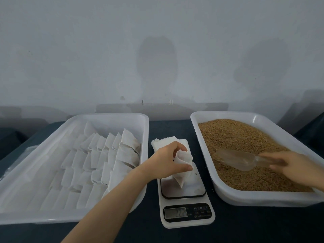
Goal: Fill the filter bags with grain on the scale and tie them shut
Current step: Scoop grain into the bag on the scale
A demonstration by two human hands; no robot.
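Observation:
My left hand (168, 160) pinches the mouth of a white filter bag (183, 165) and holds it upright, its lower tip touching the platform of the small white digital scale (185, 204). Behind the scale lies a stack of flat white bags (166, 142). My right hand (296, 167), blurred, grips the handle of a clear plastic scoop (235, 159), which lies low over the brown grain (245, 146) in the white tray on the right (263, 199).
A large white tray (52, 216) on the left holds rows of several filled white bags. Both trays and the scale sit on a dark tabletop (245, 225). A pale wall rises behind the table.

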